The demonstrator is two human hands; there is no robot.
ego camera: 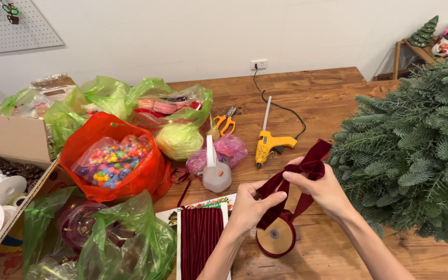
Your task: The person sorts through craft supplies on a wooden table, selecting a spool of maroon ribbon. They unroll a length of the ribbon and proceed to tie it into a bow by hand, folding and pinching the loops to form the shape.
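The dark red velvet ribbon point(307, 165) runs diagonally from its spool point(276, 237) on the table up toward the green fir wreath point(416, 145). I see both hands pinching it: left hand point(250, 207) lower, nearest the spool, right hand point(323, 187) folding a loop higher up. The yellow glue gun point(269, 143) lies just behind.

One glue gun point(268, 143), one scissors point(226, 122)

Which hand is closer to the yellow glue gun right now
Right. The right hand pinches the dark red ribbon just below the yellow glue gun; the left hand sits lower, farther from it.
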